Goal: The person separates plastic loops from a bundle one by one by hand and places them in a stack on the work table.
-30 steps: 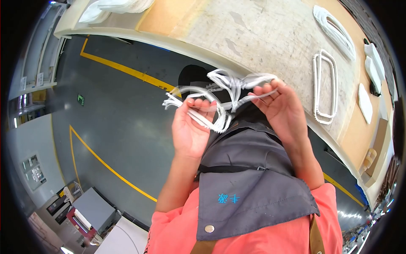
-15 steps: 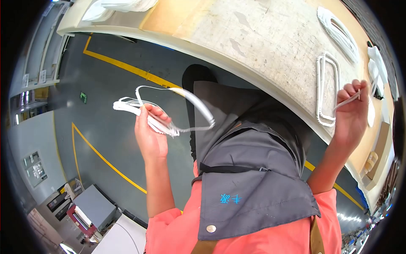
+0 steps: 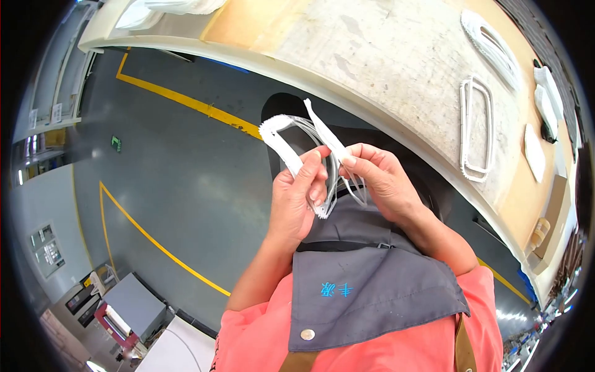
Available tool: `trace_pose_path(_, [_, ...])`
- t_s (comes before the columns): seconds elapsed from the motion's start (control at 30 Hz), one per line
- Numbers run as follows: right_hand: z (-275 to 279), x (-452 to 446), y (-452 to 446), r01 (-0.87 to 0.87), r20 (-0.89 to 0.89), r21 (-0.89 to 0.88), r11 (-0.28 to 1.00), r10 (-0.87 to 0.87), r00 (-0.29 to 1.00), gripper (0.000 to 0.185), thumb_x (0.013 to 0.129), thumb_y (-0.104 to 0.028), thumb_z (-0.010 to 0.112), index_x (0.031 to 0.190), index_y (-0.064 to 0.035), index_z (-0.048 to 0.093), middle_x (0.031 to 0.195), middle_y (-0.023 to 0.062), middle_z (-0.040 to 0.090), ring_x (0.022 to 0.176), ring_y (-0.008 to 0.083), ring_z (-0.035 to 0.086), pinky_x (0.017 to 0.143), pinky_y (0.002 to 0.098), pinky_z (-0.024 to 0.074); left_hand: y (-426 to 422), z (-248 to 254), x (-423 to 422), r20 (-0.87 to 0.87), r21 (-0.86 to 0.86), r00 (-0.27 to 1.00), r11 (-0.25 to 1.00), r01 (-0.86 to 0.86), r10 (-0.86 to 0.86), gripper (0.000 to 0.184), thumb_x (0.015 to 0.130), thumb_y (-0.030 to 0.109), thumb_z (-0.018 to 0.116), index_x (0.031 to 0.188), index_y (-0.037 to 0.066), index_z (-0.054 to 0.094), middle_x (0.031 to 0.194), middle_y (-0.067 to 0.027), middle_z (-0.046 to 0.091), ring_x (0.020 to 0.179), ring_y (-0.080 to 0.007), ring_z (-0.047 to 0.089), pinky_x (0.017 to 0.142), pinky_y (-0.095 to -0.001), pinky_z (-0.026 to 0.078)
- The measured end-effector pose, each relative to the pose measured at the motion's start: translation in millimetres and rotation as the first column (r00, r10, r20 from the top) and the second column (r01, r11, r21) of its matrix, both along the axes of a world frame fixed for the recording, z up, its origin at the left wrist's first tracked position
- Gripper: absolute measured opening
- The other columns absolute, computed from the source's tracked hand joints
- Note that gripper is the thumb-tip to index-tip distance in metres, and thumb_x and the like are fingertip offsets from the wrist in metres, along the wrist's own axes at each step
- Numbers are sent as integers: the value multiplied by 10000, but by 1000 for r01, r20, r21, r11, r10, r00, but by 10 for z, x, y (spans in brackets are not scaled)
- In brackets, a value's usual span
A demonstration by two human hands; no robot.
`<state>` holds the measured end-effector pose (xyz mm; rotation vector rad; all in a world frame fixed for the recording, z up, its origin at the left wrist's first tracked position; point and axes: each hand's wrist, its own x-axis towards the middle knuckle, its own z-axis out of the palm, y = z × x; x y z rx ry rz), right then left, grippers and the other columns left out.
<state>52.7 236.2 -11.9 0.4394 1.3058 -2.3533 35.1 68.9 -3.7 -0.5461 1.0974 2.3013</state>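
1. Where the right hand point(image 3: 387, 181) was out toward two o'clock half a second ago, it is now back over the lap, and the left hand point(image 3: 294, 204) has come in from nine o'clock to meet it. I judge this a turn from one-handed carrying to two-handed handling.
2. Just off centre toward eleven o'clock, the bundle of white loops point(image 3: 282, 149) is gripped in the left hand, thumb on top. The right thumb and fingers pinch a white strip point(image 3: 323, 131); whether it belongs to the bundle, I cannot tell.
3. The bundle's long axis runs from eleven to five o'clock; the strip lies roughly alongside, its free end pointing to eleven.
4. At two o'clock, the rectangular loops point(image 3: 463, 128) lie on the table point(image 3: 384, 74), much as before.
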Motion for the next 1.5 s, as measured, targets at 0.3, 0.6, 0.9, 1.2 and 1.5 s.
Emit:
trace_pose_path(0.3, [24,-1,-63,-2,14,-12,1000,2,1000,184,889,-205,638,954,-33,625,842,3,622,803,61,536,758,224,417,32,-54,31,-69,-119,997,993,12,-21,313,880,124,642,1123,-70,611,747,-4,599,530,-22,403,466,-187,310])
trace_pose_path(0.6, [16,17,-69,3,12,-21,1000,-3,1000,181,890,-203,636,944,-31,623,834,-1,618,782,55,527,730,215,412,28,-62,46,-91,-103,995,994,20,-29,307,883,119,627,1124,-70,612,765,-8,614,541,-22,408,462,-183,306])
trace_pose_path(0.9, [32,37,-62,-3,-19,35,999,3,1000,180,907,-204,619,933,-26,617,836,-6,605,775,53,516,717,214,417,64,-40,49,-145,-228,988,974,14,-48,264,880,110,628,1081,-61,639,699,11,587,516,-20,401,458,-184,303])
trace_pose_path(1.2, [114,44,-24,289,-397,610,738,-32,917,131,902,-123,586,901,7,580,825,14,593,767,68,522,695,230,451,109,-153,28,-154,-294,980,941,-168,127,167,864,73,619,969,-53,648,694,23,521,479,-5,359,405,-181,250])
trace_pose_path(1.5, [-44,51,-5,89,-201,199,976,-48,978,154,963,-186,534,1000,-37,530,949,-13,558,861,46,485,788,211,403,93,-129,-36,-24,-14,996,996,-88,87,122,906,148,509,970,45,519,875,-79,624,752,-108,578,427,-184,336])
